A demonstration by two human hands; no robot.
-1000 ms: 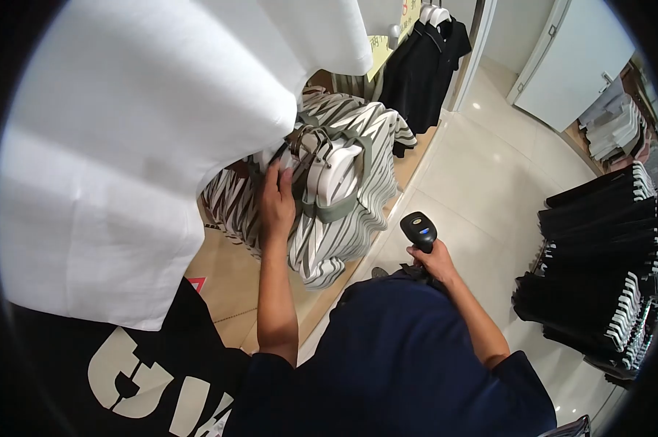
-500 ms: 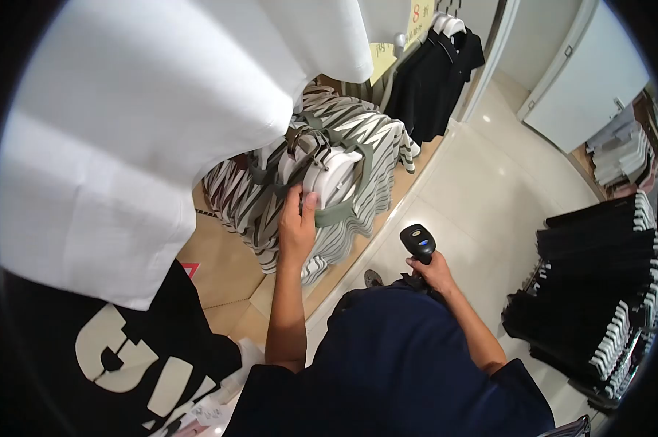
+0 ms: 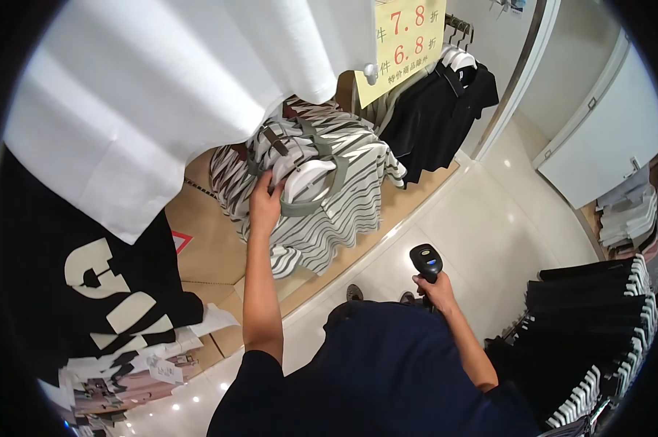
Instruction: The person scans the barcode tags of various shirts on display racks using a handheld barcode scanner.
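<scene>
Several striped shirts (image 3: 343, 218) with grey-green collars hang on white hangers (image 3: 307, 182), left of the image centre. My left hand (image 3: 265, 206) is at their collars, its fingertips partly hidden among the fabric; what they pinch, if anything, cannot be made out. Lower right of the shirts, my right hand (image 3: 437, 290) is closed around the handle of a black handheld scanner (image 3: 426, 261), whose head points up and away from me.
A white garment (image 3: 169, 95) hangs close at the upper left, above a black printed one (image 3: 67, 240). Beyond are a yellow sign (image 3: 409, 44) and black polo shirts (image 3: 442, 116). Black clothes (image 3: 577, 313) hang at the right, near a white door (image 3: 606, 131).
The view has shifted, bringing more of the yellow sign in. My left hand moved to the nearer hangers, then back toward the collars behind them. My right hand still holds the scanner.
</scene>
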